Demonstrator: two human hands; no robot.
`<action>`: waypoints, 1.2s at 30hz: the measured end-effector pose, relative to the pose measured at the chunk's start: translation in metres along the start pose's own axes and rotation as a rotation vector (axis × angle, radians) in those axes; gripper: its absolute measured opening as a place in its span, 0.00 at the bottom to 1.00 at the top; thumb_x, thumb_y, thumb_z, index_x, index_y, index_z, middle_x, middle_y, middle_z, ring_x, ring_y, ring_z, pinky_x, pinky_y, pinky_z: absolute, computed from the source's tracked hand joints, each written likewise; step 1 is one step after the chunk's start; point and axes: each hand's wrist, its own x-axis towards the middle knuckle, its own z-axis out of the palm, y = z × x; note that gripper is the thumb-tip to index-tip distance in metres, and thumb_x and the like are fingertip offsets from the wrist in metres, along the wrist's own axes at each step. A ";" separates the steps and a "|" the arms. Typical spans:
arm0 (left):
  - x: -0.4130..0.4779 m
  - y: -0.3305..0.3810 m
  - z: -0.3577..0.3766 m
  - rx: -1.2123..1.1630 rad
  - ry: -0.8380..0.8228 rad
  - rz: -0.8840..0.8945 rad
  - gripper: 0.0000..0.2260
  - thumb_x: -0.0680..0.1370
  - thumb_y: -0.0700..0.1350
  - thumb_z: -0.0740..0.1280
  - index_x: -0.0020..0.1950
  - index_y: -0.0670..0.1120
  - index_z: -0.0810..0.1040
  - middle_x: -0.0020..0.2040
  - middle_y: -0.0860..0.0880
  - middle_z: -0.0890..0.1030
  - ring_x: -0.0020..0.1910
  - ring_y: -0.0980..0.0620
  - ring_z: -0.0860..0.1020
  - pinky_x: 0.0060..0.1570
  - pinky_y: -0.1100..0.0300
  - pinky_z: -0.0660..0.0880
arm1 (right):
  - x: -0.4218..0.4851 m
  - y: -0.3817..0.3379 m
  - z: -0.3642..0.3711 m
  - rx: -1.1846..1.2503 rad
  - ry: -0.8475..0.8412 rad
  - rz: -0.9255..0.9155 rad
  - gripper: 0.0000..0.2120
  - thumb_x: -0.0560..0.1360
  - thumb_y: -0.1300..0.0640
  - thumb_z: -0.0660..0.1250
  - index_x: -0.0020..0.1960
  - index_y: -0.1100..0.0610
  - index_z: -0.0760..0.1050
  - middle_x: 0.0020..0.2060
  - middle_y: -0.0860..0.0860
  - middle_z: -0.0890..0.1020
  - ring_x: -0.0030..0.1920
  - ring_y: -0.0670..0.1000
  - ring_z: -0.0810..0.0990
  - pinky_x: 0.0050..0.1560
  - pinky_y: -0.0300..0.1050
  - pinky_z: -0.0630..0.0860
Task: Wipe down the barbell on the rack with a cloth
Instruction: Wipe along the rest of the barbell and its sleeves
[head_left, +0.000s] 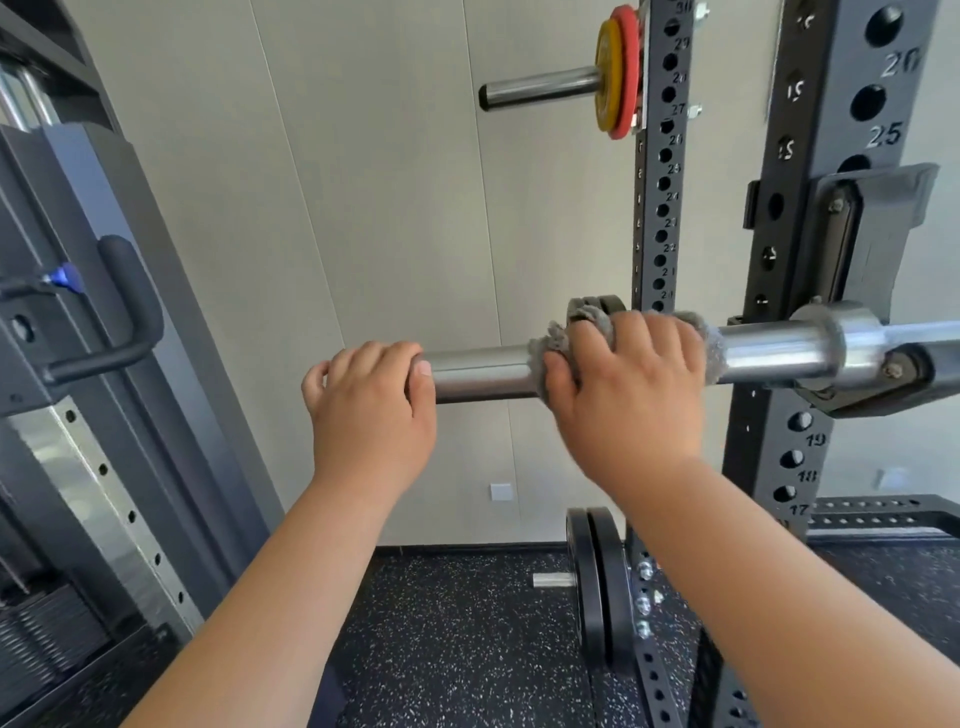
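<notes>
A pale panelled wall fills the background, and a black rubber floor flecked with white lies below. At the right stands a dark steel rack, its uprights punched with numbered holes; 17, 18 and 19 can be read on the near post. The barbell lies level across the middle of the view, its collar resting in the rack's hook at the right and its bare chrome sleeve reaching out to the left.

Both hands are on that sleeve. The left hand is curled over the free end of the bar, fingers on top and thumb against the metal. The right hand sits nearer the rack, closed round a grey cloth that is wrapped around the sleeve; bunched folds of it show between and beside the fingers. A short stretch of bare sleeve lies between the 2 hands.

Higher on the far upright, a storage peg carries a yellow plate and a red plate. Low down, 2 black plates hang on another peg near the floor. At the left edge is a grey cable machine with a dark padded handle.
</notes>
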 end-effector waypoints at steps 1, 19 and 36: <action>0.001 -0.001 0.001 0.002 0.002 0.003 0.15 0.83 0.51 0.54 0.57 0.51 0.80 0.52 0.53 0.81 0.53 0.45 0.76 0.62 0.46 0.65 | 0.001 -0.012 0.002 -0.002 -0.030 -0.010 0.20 0.83 0.39 0.58 0.50 0.54 0.79 0.48 0.57 0.81 0.53 0.62 0.77 0.64 0.61 0.69; 0.009 -0.019 0.021 -0.004 0.182 0.133 0.14 0.83 0.50 0.57 0.51 0.50 0.82 0.43 0.52 0.81 0.43 0.45 0.74 0.46 0.51 0.69 | 0.011 -0.068 0.035 0.074 0.039 -0.216 0.21 0.82 0.38 0.60 0.43 0.53 0.78 0.37 0.54 0.78 0.38 0.60 0.77 0.46 0.55 0.70; 0.020 -0.020 0.019 0.050 0.179 0.152 0.14 0.80 0.49 0.57 0.39 0.49 0.78 0.34 0.51 0.76 0.34 0.45 0.69 0.35 0.54 0.60 | 0.021 -0.050 0.033 0.060 0.073 -0.280 0.21 0.83 0.42 0.58 0.40 0.54 0.78 0.33 0.54 0.78 0.34 0.59 0.77 0.42 0.53 0.70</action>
